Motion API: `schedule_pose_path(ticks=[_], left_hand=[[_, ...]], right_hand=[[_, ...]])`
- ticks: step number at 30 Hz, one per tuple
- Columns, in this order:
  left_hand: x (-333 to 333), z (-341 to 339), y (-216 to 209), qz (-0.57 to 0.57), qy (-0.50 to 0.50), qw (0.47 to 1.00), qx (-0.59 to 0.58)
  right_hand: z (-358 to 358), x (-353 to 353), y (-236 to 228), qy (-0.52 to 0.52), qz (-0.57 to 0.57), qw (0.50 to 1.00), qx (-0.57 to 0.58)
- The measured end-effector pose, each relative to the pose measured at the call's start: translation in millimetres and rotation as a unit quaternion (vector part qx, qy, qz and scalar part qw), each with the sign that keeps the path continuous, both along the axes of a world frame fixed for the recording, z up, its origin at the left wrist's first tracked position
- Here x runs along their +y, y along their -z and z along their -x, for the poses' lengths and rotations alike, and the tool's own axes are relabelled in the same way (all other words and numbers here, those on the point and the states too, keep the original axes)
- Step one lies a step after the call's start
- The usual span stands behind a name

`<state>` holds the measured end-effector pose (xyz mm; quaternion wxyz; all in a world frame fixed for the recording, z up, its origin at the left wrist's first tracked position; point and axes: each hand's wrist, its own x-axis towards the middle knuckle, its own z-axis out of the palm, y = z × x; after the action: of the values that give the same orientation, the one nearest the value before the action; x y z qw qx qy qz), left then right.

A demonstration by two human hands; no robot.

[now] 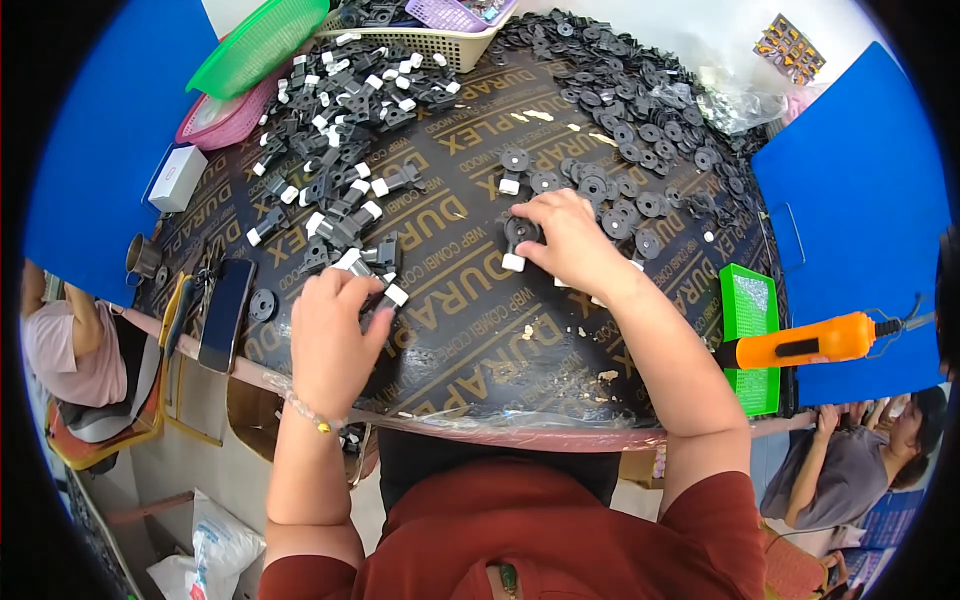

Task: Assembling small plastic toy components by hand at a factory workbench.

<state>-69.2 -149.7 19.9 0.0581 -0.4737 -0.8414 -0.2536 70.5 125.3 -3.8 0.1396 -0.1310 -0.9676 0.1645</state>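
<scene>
My left hand [330, 335] is at the near end of a pile of black plastic parts with white caps [340, 150]. Its curled fingertips touch a white-capped part [350, 262], and its thumb stands apart beside another white-capped part [396, 295]. To the right, my right hand [575, 240] grips a black disc [520, 231] joined to a white-tipped piece, thumb and index finger on its rim. A similar disc with a white tip [510, 185] lies just beyond it. Past my right hand are loose black discs [648, 205]; the hand hides some pieces beneath it.
A heap of black discs [640, 100] covers the far right. Far left stand a green basket [255, 45] and a cream basket [460, 50]. A phone [228, 315] lies near the left edge; an orange electric screwdriver [810, 342] crosses a green tray [750, 300] at right. Co-workers sit on both sides.
</scene>
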Motion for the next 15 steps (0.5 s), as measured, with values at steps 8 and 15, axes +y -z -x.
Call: schedule_pose_path(ticks=[8,15], left_hand=[[2,-13,20,0.073,0.012,0.992,0.107],[28,-23,1,-0.065,0.148,0.984,-0.079]], right_hand=[[-55,-1,-39,0.047,-0.005,0.997,0.053],[-164,-17,-53,0.162,0.064,0.983,-0.05]])
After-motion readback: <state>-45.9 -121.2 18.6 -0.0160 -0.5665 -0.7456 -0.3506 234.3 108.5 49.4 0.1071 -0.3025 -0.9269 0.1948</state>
